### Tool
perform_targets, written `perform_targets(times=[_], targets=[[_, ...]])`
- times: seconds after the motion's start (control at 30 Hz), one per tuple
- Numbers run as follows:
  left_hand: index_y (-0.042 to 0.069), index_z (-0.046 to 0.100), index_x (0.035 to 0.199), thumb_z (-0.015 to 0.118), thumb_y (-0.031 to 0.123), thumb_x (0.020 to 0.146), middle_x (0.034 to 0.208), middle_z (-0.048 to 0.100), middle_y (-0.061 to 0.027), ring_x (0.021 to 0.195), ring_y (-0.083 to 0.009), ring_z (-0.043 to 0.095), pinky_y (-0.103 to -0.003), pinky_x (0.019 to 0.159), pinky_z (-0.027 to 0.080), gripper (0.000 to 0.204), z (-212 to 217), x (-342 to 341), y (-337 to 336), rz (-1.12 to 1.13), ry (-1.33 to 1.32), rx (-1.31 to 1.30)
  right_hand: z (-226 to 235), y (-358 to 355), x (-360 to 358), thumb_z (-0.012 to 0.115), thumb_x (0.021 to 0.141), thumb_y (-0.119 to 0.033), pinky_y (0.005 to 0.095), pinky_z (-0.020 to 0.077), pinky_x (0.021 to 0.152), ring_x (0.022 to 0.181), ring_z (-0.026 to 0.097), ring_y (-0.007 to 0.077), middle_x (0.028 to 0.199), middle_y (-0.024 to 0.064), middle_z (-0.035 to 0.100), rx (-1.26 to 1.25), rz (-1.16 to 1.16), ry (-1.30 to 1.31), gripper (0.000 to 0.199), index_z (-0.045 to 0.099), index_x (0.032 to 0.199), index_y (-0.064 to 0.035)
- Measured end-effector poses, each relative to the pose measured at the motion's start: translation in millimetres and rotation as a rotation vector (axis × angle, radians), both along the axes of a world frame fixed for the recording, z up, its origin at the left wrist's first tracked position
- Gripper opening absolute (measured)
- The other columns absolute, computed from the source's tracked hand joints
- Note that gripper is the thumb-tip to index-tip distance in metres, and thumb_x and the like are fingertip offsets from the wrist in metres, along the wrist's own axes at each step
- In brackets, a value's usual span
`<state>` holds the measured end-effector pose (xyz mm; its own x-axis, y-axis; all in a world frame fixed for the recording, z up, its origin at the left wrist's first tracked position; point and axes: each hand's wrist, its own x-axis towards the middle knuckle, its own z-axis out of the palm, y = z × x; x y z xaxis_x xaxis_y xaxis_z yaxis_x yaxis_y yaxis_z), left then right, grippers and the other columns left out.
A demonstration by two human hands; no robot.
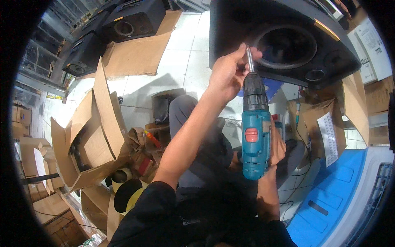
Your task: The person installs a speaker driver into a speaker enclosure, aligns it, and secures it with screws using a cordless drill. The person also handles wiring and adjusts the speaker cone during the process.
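Observation:
My right hand [278,146] is wrapped around the grip of a teal and black cordless drill [256,136], which points away from me. A long silver driver bit [250,61] sticks out of its chuck. At the tip of that bit, the fingers of my left hand [228,74] are pinched together; whether a screw is between them is too small to tell. Just beyond stands a large black speaker cabinet [230,24] with a big round speaker cone [288,46]. My left fingers are in front of its face, and I cannot tell whether they touch it.
More black speaker cabinets [135,20] stand at the far left on flat cardboard [142,53]. An opened cardboard box [92,140] and rolls of yellow tape [131,195] are at my left. A blue plastic surface [329,197] lies at right, near a carton [325,127] and cables.

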<state>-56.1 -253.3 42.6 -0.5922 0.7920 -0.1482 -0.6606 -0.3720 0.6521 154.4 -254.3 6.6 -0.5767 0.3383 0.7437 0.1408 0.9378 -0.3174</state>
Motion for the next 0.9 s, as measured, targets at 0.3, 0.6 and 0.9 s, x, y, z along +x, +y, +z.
perform_targets(times=[0.3,0.6,0.9], targets=[[-0.004,0.061,0.113,0.066,0.025,0.095,0.057,0.051,-0.0100,0.051,-0.0167,0.047,-0.035,0.052,0.038,0.035,-60.7,9.8,-5.6,0.573,0.864,-0.514,-6.6,-8.4,-3.9,0.074,0.084,-0.018,0.0389,0.0586,0.070,0.082,0.072,0.0336,0.103,0.0252,0.069,0.025,-0.042,0.018,0.039,0.064,0.110,0.0107],[-0.005,0.062,0.121,0.056,0.030,0.098,0.081,0.066,-0.0292,0.075,-0.0460,0.066,-0.051,0.070,0.050,0.042,-57.8,1.2,4.8,0.389,1.245,-0.811,-14.1,-11.3,-0.1,0.077,0.083,-0.022,0.0370,0.0575,0.066,0.076,0.071,0.0319,0.097,0.0214,0.070,0.058,-0.068,0.028,0.038,0.066,0.105,0.0067],[0.000,0.058,0.129,0.052,0.028,0.100,0.077,0.065,-0.0292,0.071,-0.0467,0.064,-0.053,0.068,0.050,0.040,-68.8,-7.4,-3.7,0.357,1.410,-0.751,-17.2,-8.4,1.8,0.079,0.081,-0.027,0.0351,0.0563,0.062,0.070,0.070,0.0302,0.091,0.0175,0.071,0.113,-0.100,0.049,0.037,0.068,0.101,0.0027]])
